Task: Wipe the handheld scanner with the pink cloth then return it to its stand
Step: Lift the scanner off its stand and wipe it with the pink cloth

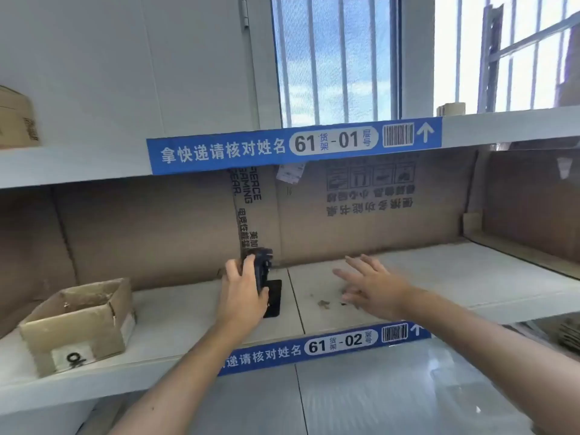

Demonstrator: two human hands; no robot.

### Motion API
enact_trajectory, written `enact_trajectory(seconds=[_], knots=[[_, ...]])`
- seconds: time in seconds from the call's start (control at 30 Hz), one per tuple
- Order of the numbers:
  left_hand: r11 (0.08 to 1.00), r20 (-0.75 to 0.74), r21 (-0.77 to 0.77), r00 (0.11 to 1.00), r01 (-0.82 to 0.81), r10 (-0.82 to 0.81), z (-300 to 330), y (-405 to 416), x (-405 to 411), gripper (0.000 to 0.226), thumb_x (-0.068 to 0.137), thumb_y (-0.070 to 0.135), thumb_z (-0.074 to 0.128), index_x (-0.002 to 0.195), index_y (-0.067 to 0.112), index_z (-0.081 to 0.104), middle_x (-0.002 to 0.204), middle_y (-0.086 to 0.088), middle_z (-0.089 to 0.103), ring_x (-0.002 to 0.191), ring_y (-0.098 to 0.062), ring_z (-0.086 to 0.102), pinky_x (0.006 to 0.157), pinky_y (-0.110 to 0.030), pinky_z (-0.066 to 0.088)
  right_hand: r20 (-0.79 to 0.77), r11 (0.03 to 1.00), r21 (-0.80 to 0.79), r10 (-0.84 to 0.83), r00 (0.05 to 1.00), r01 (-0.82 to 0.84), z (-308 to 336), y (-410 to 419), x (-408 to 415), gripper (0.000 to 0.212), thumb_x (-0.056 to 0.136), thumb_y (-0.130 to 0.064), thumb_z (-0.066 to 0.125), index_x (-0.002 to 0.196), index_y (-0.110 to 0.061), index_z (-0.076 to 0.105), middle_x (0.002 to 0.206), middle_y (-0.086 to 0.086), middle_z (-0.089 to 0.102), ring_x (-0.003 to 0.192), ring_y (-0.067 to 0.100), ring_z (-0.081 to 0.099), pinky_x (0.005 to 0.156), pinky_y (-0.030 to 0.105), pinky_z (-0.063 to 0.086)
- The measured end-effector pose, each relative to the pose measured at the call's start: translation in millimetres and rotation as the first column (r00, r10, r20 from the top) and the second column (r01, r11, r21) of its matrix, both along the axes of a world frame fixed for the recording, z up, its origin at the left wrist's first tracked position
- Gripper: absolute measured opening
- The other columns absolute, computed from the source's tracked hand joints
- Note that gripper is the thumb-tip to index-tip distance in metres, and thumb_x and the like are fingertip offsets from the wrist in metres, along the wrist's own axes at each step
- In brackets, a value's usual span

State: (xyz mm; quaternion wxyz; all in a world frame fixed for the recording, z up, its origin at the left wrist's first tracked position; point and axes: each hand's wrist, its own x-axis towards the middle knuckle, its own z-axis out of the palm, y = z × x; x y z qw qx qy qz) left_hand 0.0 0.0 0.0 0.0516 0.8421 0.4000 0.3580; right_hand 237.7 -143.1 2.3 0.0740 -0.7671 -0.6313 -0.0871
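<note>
My left hand [243, 293] grips the dark handheld scanner [262, 265] upright on the middle shelf, just above a flat black stand base [273, 298]. Whether the scanner rests in the stand I cannot tell, as my hand covers the join. My right hand [370, 285] hovers over the shelf to the right, fingers spread, holding nothing. No pink cloth is in view.
The white shelf board [439, 277] carries some brown crumbs [323, 304] near my right hand. An open cardboard box [78, 321] stands at the left front. Flattened cardboard [376, 215] lines the back. Blue labels mark the shelf edges [295, 146].
</note>
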Motion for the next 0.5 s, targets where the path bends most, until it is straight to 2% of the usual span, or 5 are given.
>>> enact_trajectory(seconds=[0.1, 0.2, 0.37, 0.5], knots=[[0.999, -0.048, 0.03, 0.998, -0.041, 0.043, -2, -2, 7, 0.072, 0.092, 0.018, 0.066, 0.151, 0.02, 0.025, 0.137, -0.011, 0.031, 0.103, -0.029, 0.06, 0.085, -0.04, 0.056, 0.046, 0.998, -0.057, -0.037, 0.998, 0.04, -8, 0, 17, 0.063, 0.099, -0.051, 0.038, 0.151, -0.034, 0.008, 0.162, 0.002, 0.002, 0.146, 0.033, -0.001, 0.117, 0.054, 0.018], [0.996, -0.081, 0.038, 0.994, -0.076, 0.079, -3, -5, 13, 0.071, 0.094, 0.014, 0.063, 0.152, 0.02, 0.023, 0.141, -0.011, 0.029, 0.1, -0.031, 0.062, 0.083, -0.04, 0.055, -0.005, 0.989, -0.13, -0.076, 0.997, 0.075, -16, 4, 30, 0.062, 0.101, -0.042, 0.042, 0.151, -0.032, 0.009, 0.162, 0.0, 0.001, 0.147, 0.033, -0.001, 0.116, 0.055, 0.021], [0.983, -0.069, 0.083, 0.983, -0.164, 0.17, -9, -7, 21, 0.074, 0.094, 0.015, 0.064, 0.153, 0.021, 0.021, 0.143, -0.012, 0.03, 0.096, -0.027, 0.065, 0.079, -0.034, 0.056, -0.022, 0.994, -0.096, -0.061, 0.998, 0.058, -21, 13, 41, 0.044, 0.104, -0.023, 0.038, 0.144, -0.039, 0.033, 0.157, 0.004, 0.022, 0.136, 0.036, 0.031, 0.112, 0.048, 0.032], [0.979, -0.038, 0.085, 0.981, -0.186, 0.189, -16, -8, 28, 0.075, 0.094, 0.013, 0.064, 0.154, 0.021, 0.02, 0.147, -0.013, 0.028, 0.1, -0.025, 0.063, 0.082, -0.036, 0.058, 0.035, 0.997, -0.056, -0.05, 0.998, 0.052, -22, 19, 45, 0.047, 0.102, -0.014, 0.042, 0.14, -0.042, 0.042, 0.149, 0.004, 0.036, 0.126, 0.032, 0.042, 0.106, 0.043, 0.04]])
